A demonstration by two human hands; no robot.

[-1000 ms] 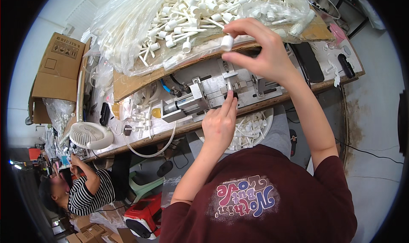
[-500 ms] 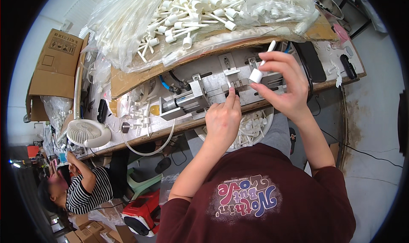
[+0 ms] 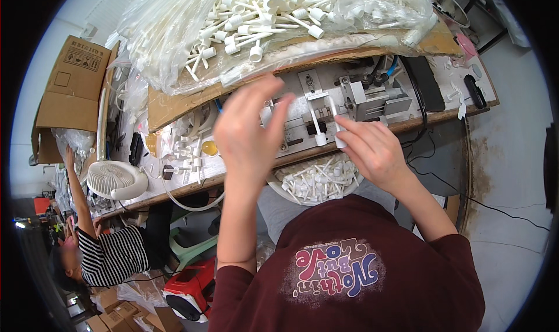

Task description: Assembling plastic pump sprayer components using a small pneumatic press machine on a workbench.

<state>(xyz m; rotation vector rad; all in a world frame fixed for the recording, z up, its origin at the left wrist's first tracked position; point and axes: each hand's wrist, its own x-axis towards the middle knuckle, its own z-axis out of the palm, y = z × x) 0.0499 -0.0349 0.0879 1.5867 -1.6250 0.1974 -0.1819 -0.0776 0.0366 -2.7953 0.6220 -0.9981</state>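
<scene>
Taking the metal fixture [image 3: 310,84] as the centre of the clock, the person's right hand [image 3: 375,151] is at four o'clock, its grip narrow, thumb and fingers pinching a white stemmed cap [image 3: 333,106]. That piece stands with its stem toward twelve and its wider end toward six, partly covered by the fingers; whether it touches the metal cannot be told. Just beside it, on its nine o'clock side, a second white piece [image 3: 316,122] lies across the fixture, its cap toward six. The left hand [image 3: 250,128] is near nine o'clock, blurred, its grip fairly wide, with the thumb apart from the fingers. At eleven o'clock a large heap of white caps [image 3: 265,18] spreads over a clear plastic bag [image 3: 169,47], which rests on a cardboard sheet [image 3: 166,108] above the surface [image 3: 445,73]. At six o'clock, a pale basin [image 3: 280,192] at the person's lap holds many more such pieces. A metal cylinder block [image 3: 372,105] sits at three o'clock, with a black object [image 3: 476,90] farther out that way. Between eight and nine are a yellow disc [image 3: 209,148] and a white fan [image 3: 116,179]; a cardboard box [image 3: 73,87] stands well apart at nine, and a co-worker in a striped top [image 3: 119,256] sits at eight.
</scene>
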